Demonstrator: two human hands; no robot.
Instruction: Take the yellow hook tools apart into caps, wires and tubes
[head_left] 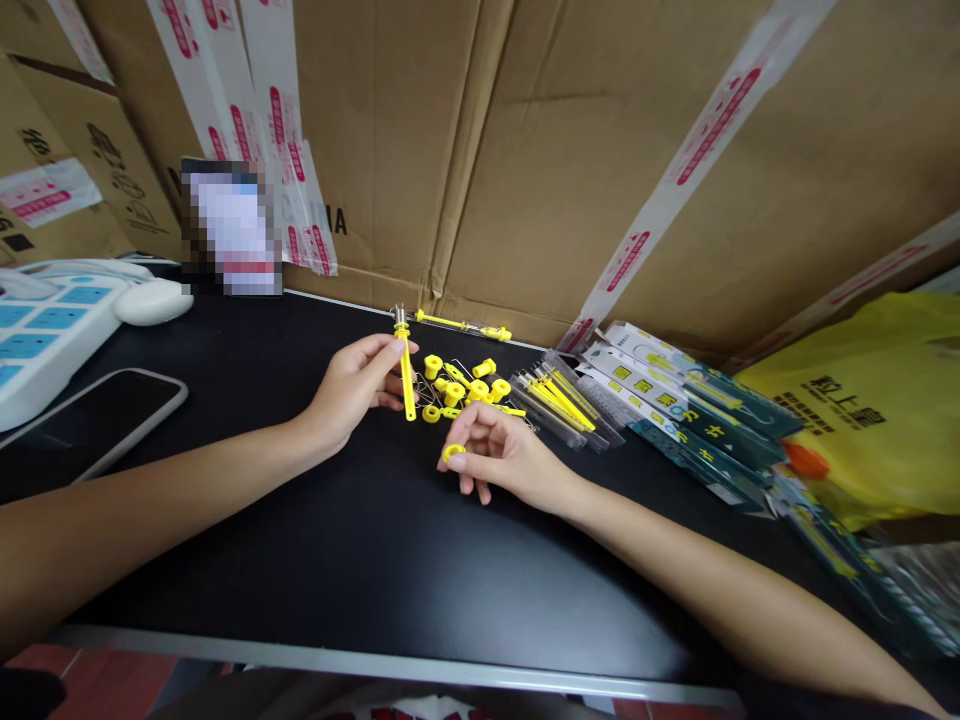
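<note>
My left hand pinches a slim yellow plastic stick with a metal tip at its upper end, held upright over the black table. Between the thumb and fingers of my right hand is a small round yellow cap, with its rim facing up. Just beyond both hands lies a loose pile of yellow caps mixed with thin bent wires. Right of that pile, several yellow sticks rest with clear plastic tubes. A longer yellow and clear assembled piece lies behind the pile, along the cardboard.
Large cardboard boxes with printed tape rise behind the table. At the left are a power strip, a phone and an upright blurred screen. Printed packages and a yellow bag are at the right.
</note>
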